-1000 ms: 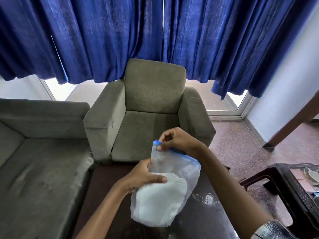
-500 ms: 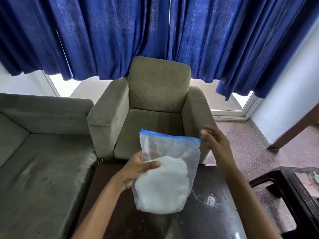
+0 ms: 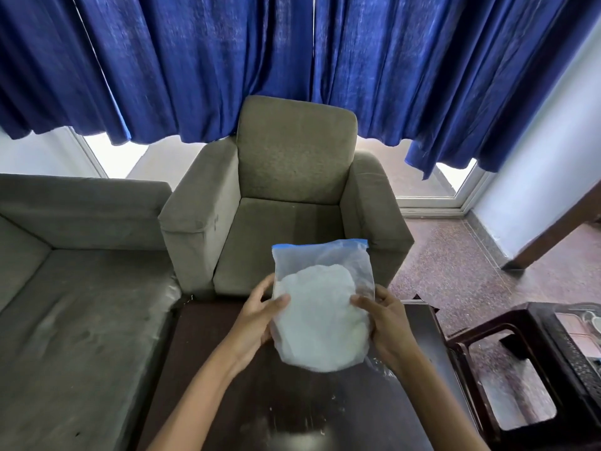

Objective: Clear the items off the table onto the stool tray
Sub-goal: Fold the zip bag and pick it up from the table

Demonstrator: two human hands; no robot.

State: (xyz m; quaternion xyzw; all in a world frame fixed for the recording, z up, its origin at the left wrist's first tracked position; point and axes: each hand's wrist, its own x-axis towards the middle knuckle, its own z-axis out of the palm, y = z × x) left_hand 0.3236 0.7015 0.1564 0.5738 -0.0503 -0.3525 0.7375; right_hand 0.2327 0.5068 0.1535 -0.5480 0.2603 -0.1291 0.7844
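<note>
Over table: both hands, left, right, fingers curled round bag. Mid-carry; next probably swing right to stool.

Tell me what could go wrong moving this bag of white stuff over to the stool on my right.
1. The left hand and right hand hold the bag only by its sides; smooth plastic could slip and fall onto the table.
2. Whether its blue strip is fully sealed is unclear; tilting might spill the contents.
3. The tray on the stool is mostly out of view and holds something, so room may be tight.
</note>
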